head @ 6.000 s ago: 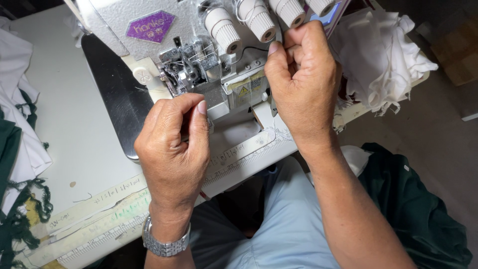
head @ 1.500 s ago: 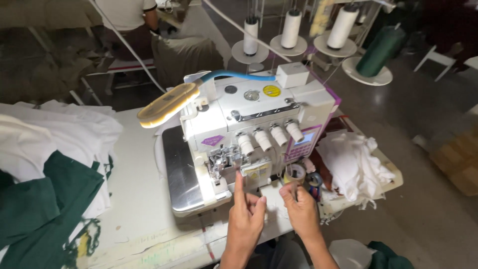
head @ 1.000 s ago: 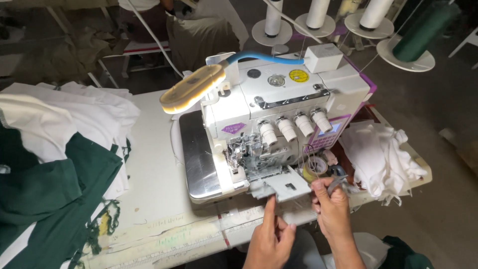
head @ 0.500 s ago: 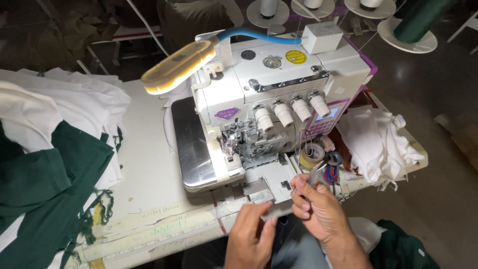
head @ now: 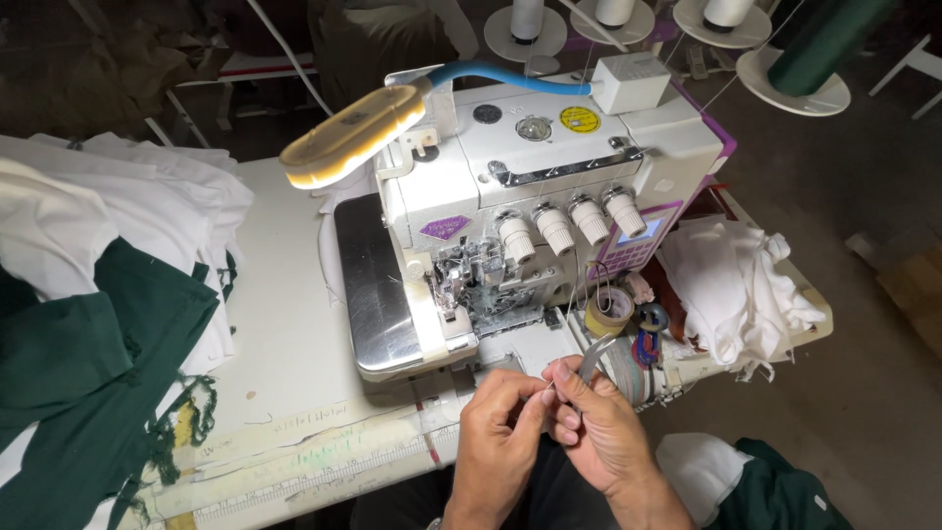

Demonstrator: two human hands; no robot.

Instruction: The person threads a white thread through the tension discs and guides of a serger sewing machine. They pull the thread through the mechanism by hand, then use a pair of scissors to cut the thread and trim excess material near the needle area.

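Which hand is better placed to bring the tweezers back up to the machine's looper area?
Right, probably. The right hand holds the tweezers, tips angled up toward the sewing machine. The left hand only pinches at their lower end, seemingly handling thread too fine to see.

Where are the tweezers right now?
In the head view, the tweezers are in the right hand, fingertip to fingertip with the left hand, at the table's near edge just in front of the white sewing machine.

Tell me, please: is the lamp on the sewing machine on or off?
On. The lamp on the machine glows yellow-white along its oval face and rim, brighter than the dim room around it.
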